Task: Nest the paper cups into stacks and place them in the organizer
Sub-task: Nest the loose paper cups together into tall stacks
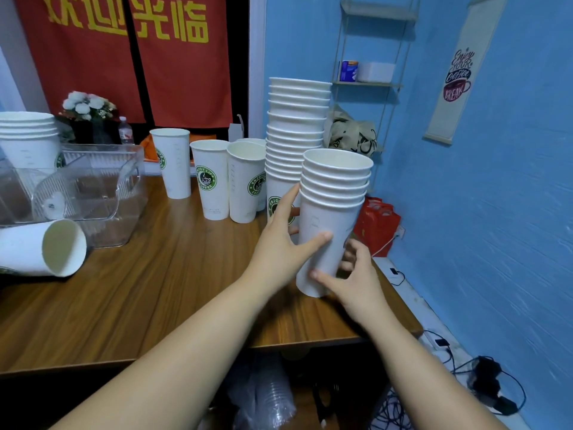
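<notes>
Blue-walled corner, red door curtain (124, 57) behind, wooden table (139, 290) carrying everything. Landmark: tall stack (296, 141) of nested paper cups at the table's back right, upright.

Short stack (333, 212), several cups nested, sits just in front and right of the tall stack, tilted slightly; can't tell if its base is on the table or just off it. Both hands are clamped on it: left hand (282, 243) wraps the side facing the tall stack, thumb across the front mid-wall; right hand (356, 274) cups the base from the far side, fingers round the bottom. Judgement: two-point grip because a nested column is top-heavy, so one hand steers and the other carries the weight. Likely a lift, either onto the tall stack or toward the organizer.

Left of the tall stack: three loose single cups (214, 178) upright in a row, green logos showing, a fourth half hidden behind them, not yet nested. Further left: clear plastic organizer (102, 187), with another short stack (29, 138) standing at its far-left end; whether that stack is inside it I can't tell. One cup (43, 248) lies on its side in front of the organizer, mouth toward the tall stack.

Progress: partway. Risk: tall stack is touching or nearly touching the left hand, so a nudge could topple it.
</notes>
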The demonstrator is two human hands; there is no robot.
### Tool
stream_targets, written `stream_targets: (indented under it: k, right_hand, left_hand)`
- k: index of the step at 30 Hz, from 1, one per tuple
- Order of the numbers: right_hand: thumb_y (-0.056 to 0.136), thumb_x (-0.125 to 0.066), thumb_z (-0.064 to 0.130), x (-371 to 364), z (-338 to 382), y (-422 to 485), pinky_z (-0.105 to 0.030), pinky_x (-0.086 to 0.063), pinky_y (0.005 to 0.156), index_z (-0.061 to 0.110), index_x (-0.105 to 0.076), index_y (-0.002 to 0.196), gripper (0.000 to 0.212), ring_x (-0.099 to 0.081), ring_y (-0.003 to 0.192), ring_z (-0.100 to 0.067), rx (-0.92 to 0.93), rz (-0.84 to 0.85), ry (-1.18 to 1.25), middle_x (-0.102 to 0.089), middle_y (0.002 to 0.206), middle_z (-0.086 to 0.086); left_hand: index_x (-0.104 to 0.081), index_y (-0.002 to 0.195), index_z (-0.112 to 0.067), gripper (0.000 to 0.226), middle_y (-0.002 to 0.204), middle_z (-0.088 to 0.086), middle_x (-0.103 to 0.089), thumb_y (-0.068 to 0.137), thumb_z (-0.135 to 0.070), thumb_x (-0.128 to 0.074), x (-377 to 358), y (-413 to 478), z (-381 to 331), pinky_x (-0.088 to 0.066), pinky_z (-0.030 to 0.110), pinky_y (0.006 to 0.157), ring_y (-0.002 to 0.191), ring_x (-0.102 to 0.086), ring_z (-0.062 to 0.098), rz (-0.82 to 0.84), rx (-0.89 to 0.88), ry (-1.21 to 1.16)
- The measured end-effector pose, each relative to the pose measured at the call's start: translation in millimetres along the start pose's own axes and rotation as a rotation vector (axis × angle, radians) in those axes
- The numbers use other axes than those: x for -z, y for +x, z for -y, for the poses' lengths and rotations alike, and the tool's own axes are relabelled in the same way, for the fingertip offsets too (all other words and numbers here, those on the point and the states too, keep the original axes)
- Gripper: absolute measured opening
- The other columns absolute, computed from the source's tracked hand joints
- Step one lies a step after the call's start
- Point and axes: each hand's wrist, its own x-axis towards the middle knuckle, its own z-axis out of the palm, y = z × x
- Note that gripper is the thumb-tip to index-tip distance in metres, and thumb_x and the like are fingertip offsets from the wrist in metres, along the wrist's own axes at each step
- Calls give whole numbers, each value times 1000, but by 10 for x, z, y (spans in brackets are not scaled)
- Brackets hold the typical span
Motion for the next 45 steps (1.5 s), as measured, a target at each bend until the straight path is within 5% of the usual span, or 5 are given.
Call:
stream_targets:
  k: [11, 17, 23, 32, 45]
  right_hand:
    - [79, -72, 7, -320, 242, -552, -11, -46, 62, 31, -50, 89, 34, -56, 69, 1, 120, -118, -19, -58, 87, 1]
    - [84, -66, 15, -1183, 362, -244, -23, -48, 90, 35, -43, 121, 48, -51, 112, -9, 124, 175, -79, -48, 127, 1]
    - [77, -73, 21, -1788, 329, 681, -38, -29, 113, 13, -25, 145, 83, -34, 136, -23, -109, -89, -25, -35, 147, -9]
    - [65, -81, 23, -2113, 207, 1475, -45, -22, 115, 17, -13, 149, 109, -24, 141, -29, -161, -357, 32, -27, 153, -11]
    - [65, -82, 24, -2144, 171, 1535, -39, -40, 103, 8, -34, 138, 89, -46, 122, -28, -135, -344, 35, -35, 135, -12]
  left_hand:
    - [-48, 131, -25, 52, 126, -5, -54, 84, -26, -69, 668, -44, 401, -50, 45, 96, 111, -54, 14, -145, 196, 84]
    - [-41, 139, -18, 61, 142, 9, -39, 84, -27, -67, 1264, 245, 676, -39, 37, 106, 125, -45, 22, -273, 345, 166]
    - [-31, 145, -17, 72, 150, 10, -31, 84, -27, -68, 1500, 568, 990, -34, 41, 110, 133, -38, 26, -319, 496, 38]
    - [-13, 150, -19, 99, 157, 7, -21, 75, -12, -76, 1595, 1176, 1245, -27, 40, 113, 142, -25, 24, -291, 453, -29]
    - [-26, 142, -20, 97, 129, -1, -47, 63, -13, -82, 1648, 1430, 1197, -43, 30, 97, 118, -49, 15, -218, 306, 8]
